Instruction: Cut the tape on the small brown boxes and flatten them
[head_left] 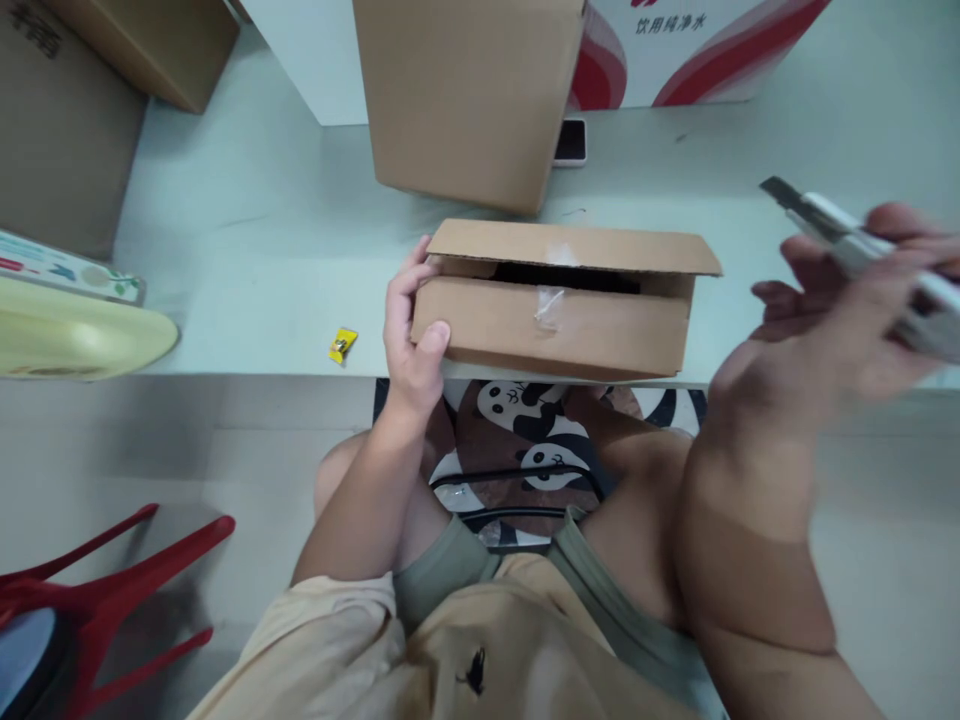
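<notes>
A small brown cardboard box (480, 318) lies at the table's front edge, its lid flap (637, 252) raised a little over a dark gap. Clear tape (550, 306) clings to its front and to the flap. My left hand (416, 345) grips the box's left end, thumb on the front face and fingers behind. Off to the right, my right hand (847, 300) is wrapped round a utility knife (840, 235) with a white and grey body. The dark blade is out, points up and left, and is apart from the box.
A tall cardboard box (469, 100) stands behind the small one, with a phone (571, 143) beside it. White-and-red cartons (697, 60) are at the back. A yellow wrapper (343, 345) lies left. More boxes (67, 120) fill the left side; a red stool (112, 600) stands below.
</notes>
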